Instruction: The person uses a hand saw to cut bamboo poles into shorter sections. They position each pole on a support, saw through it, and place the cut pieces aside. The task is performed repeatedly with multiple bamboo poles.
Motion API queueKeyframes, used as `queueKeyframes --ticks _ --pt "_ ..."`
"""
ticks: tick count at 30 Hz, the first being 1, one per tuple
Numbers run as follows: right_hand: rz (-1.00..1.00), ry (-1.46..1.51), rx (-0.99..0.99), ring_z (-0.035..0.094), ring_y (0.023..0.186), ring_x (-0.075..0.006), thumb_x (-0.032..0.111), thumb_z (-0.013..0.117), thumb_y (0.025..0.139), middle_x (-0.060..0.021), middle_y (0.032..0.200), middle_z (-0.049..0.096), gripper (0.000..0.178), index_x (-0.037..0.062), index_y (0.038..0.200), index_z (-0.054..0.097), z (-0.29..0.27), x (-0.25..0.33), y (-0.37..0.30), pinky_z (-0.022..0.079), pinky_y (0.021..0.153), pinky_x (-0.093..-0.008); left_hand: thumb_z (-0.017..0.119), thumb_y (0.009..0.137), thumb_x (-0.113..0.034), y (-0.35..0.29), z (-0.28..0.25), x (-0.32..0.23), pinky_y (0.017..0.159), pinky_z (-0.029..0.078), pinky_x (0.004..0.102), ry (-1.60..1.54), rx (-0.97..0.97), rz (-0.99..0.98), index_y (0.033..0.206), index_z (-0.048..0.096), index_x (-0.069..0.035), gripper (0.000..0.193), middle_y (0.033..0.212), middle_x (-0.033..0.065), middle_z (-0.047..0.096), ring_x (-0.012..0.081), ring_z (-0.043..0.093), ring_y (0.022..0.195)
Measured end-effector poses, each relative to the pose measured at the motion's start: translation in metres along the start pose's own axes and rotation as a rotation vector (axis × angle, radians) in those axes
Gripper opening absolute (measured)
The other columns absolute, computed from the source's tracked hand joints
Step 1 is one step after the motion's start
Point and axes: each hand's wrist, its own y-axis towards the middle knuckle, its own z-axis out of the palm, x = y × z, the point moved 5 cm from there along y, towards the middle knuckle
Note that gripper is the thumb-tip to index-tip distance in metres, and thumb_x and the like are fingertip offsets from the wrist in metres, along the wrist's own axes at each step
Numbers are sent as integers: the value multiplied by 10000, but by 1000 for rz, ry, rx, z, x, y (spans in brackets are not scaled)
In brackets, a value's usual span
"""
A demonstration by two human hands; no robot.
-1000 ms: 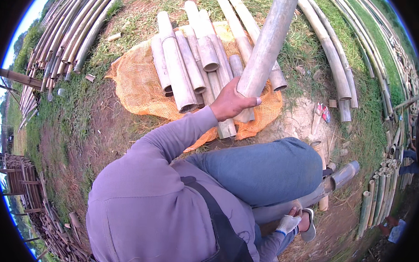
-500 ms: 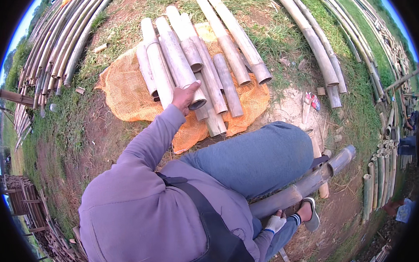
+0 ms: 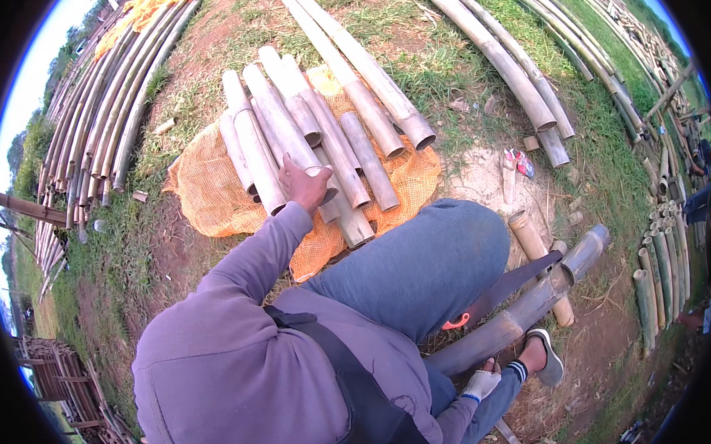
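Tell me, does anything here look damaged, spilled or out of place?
Nothing is clearly damaged or spilled. The cut bamboo pieces lie roughly side by side on the orange mesh, with the left hand on their ends. One oddity: a long blade with an orange handle lies loose against the bamboo pole, close to the leg.

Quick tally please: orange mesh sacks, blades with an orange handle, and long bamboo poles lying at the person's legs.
Orange mesh sack: 1
Dark blade with orange handle: 1
Long bamboo pole at the legs: 1
Total: 3
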Motion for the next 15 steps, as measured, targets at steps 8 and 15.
queueKeyframes --ticks 8,15 --pt "106 155 17 664 960 -215 388 591 1117 -127 1121 713 539 -82 1380 624 3 -13 4 543 801 -351 852 841 -198 -42 -13 -96 1231 347 489 57 -114 793 1533 455 -47 812 1569 242 410 420 376 1492" --pt "237 192 28 682 994 -234 410 584 1118 -146 1198 707 537 -54 1388 601 -2 -37 8 580 813 -378 732 1024 -288 -120 93 -80 1070 517 358 -413 1075 276 1389 634 -12 468 1318 119 692 214 672 1203"
